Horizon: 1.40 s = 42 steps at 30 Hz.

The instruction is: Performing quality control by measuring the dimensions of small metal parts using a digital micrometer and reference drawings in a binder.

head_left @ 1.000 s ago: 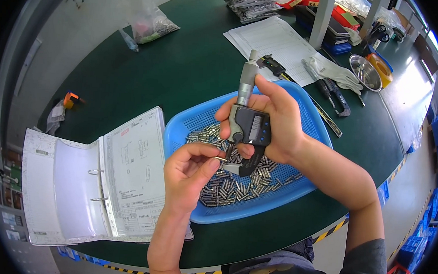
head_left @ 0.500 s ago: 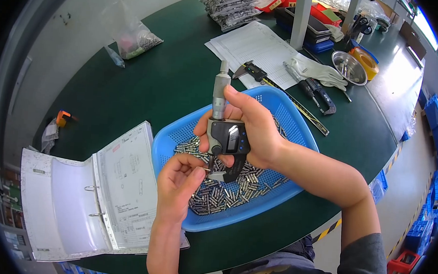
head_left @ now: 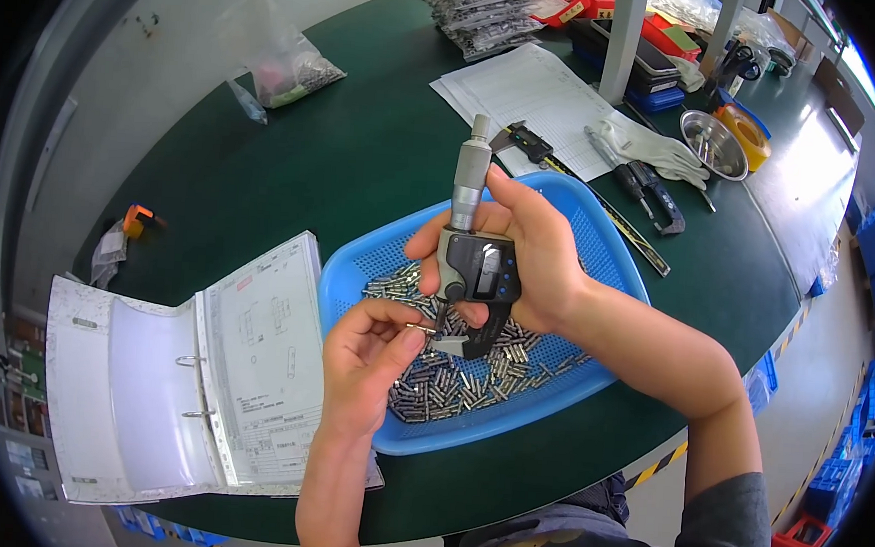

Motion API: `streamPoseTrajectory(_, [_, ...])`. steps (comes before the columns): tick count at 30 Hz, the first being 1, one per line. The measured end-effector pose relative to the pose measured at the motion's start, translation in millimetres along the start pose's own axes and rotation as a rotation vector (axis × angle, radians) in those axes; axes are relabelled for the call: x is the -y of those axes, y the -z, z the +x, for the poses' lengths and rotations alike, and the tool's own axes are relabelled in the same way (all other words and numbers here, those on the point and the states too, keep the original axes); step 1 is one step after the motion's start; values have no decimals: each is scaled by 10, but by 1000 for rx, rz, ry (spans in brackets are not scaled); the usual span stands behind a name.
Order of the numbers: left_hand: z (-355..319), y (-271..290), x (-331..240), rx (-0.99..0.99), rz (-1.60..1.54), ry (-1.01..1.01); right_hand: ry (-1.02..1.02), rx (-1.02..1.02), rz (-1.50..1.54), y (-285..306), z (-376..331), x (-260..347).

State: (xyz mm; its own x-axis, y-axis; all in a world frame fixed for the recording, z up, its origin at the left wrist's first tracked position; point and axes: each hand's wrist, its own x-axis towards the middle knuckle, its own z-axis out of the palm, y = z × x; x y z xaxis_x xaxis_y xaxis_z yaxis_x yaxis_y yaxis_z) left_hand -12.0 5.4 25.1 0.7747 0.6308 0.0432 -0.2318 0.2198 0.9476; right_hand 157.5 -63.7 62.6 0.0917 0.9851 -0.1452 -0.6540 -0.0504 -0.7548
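Note:
My right hand (head_left: 544,245) is wrapped round a digital micrometer (head_left: 476,266), held upright with its thimble pointing away from me and its U-shaped frame toward me. Between the thumb and fingers of my left hand (head_left: 367,354) is a small metal pin (head_left: 420,327). One end of the pin reaches to the micrometer's measuring gap; whether both jaws touch it I cannot tell. Both hands are above a blue plastic basket (head_left: 402,439), which holds many loose metal pins (head_left: 451,387) of the same kind.
An open ring binder (head_left: 165,387) with drawings lies left of the basket. Beyond it are a caliper (head_left: 602,208), a second micrometer (head_left: 653,196), a white glove (head_left: 655,151), paper sheets (head_left: 524,88) and a metal bowl (head_left: 714,145). Bagged parts (head_left: 484,11) are stacked at the back.
The whole view has shifted, so the table's things appear slightly farther right. My hands still hold the micrometer and pin; the micrometer looks slightly more tilted to the right.

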Motion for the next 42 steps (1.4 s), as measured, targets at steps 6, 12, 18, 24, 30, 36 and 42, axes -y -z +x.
streamPoseTrajectory(6, [2,12,8,4,14,9,25,-16,-91,-2,27,-27])
streamPoseTrajectory(12, [7,-19,-2,32,3,13,39,-19,-153,-7,-1,-3])
streamPoseTrajectory(18, [8,2,1,65,-44,61,51,0,-133,17,4,-20])
streamPoseTrajectory(24, [16,16,-9,60,-83,91,27,-12,-87,-9,7,-25])
streamPoseTrajectory(30, [28,-12,7,-27,-52,-35,20,0,-42,7,3,3])
streamPoseTrajectory(36, [16,42,2,40,110,-127,11,10,-23,-1,11,3])
streamPoseTrajectory(42, [9,-10,28,61,148,-142,-16,7,-51,3,17,-19])
